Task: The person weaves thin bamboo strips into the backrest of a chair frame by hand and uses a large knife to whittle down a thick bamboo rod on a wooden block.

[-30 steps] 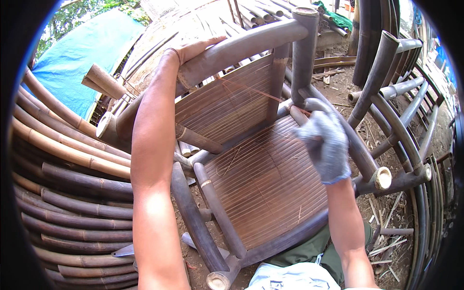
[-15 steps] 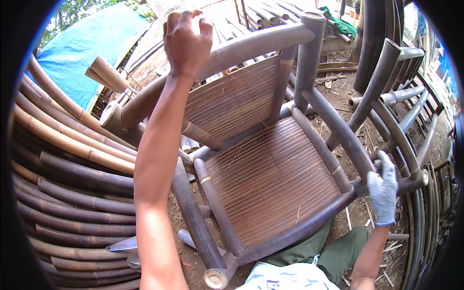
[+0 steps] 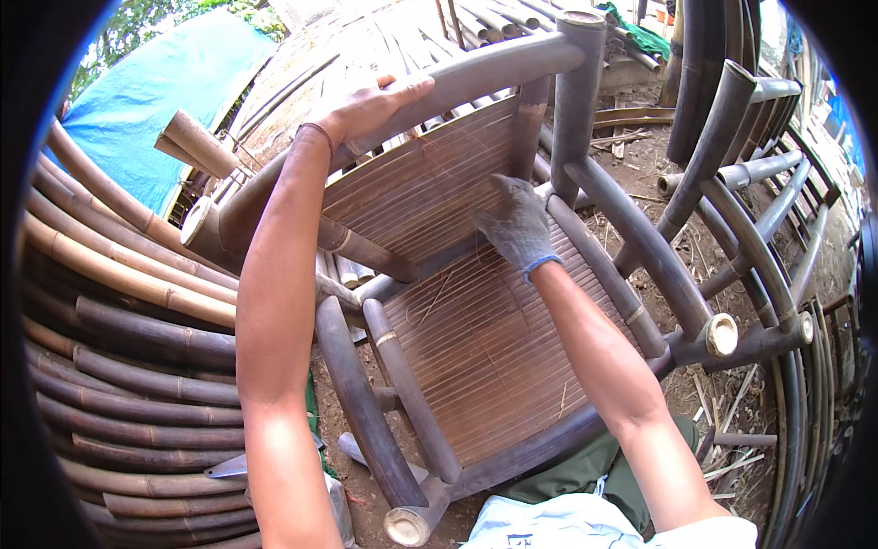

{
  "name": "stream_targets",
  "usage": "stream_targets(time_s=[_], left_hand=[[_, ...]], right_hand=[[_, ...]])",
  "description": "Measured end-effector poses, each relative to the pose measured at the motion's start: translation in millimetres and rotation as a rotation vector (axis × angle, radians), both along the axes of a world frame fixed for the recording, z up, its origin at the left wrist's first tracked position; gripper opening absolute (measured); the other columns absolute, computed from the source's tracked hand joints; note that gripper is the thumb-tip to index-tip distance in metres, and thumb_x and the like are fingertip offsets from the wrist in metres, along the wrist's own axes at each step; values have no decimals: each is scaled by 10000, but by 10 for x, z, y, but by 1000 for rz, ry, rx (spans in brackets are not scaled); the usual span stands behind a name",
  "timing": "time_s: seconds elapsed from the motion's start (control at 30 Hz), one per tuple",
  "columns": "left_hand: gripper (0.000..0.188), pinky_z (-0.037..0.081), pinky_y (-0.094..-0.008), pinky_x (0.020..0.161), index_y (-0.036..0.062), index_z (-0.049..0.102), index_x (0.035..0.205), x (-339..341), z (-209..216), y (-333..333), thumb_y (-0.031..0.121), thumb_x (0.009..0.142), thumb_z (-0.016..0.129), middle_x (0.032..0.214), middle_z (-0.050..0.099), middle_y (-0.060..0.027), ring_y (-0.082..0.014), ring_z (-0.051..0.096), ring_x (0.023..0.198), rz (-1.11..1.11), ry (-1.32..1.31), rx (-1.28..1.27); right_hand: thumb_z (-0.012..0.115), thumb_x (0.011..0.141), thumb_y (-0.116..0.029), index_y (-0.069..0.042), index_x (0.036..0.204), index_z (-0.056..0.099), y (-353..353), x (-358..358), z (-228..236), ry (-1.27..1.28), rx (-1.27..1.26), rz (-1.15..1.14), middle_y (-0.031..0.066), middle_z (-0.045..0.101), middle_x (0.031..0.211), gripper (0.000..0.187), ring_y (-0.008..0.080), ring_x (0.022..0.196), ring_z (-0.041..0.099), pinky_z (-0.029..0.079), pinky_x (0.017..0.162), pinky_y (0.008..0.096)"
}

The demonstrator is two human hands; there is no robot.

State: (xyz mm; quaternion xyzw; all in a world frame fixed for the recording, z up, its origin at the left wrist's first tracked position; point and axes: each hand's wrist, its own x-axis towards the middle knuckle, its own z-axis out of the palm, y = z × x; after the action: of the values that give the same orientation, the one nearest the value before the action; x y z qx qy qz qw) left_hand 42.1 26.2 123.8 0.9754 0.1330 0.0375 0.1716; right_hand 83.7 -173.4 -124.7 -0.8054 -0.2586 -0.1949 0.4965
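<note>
A dark bamboo armchair (image 3: 512, 366) stands tilted in front of me, with a slatted seat and a slatted backrest (image 3: 402, 197). My left hand (image 3: 366, 114) is bare and wraps over the thick top rail (image 3: 494, 73), its thumb lying along the rail; the other fingers are mostly hidden behind it. In a grey glove, my right hand (image 3: 519, 224) is at the lower right of the backrest, just above the seat. Its fingers are apart, somewhat blurred, and I see nothing held in them. Thin loose fibres lie on the slats.
Curved bamboo poles (image 3: 146, 384) are stacked along the left, with a saw blade (image 3: 227, 467) beside them. Another bamboo frame (image 3: 732, 183) stands close on the right. A blue tarp (image 3: 174, 91) hangs at the far left. Bamboo scraps litter the ground.
My left hand has come down from above onto the top rail. My right hand has left the right armrest's front end and moved left and away from me to the backrest.
</note>
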Motion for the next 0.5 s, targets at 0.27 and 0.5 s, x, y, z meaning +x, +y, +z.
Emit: stream_targets(time_s=[0.27, 0.5], left_hand=[[973, 478, -365, 1002, 27, 612, 1380, -59, -34, 1, 816, 812, 572, 1207, 701, -200, -271, 659, 1119, -24, -101, 15], [671, 556, -393, 900, 80, 760, 1136, -156, -26, 188, 681, 859, 644, 1023, 768, -132, -245, 720, 972, -101, -582, -89]], right_hand=[[732, 872, -175, -79, 934, 737, 493, -155, 429, -209, 101, 8, 118, 700, 938, 115, 347, 921, 641, 497, 845, 458], [710, 882, -161, -51, 872, 679, -795, -720, 444, -239, -121, 325, 121, 656, 874, 115, 324, 875, 650, 525, 783, 423]])
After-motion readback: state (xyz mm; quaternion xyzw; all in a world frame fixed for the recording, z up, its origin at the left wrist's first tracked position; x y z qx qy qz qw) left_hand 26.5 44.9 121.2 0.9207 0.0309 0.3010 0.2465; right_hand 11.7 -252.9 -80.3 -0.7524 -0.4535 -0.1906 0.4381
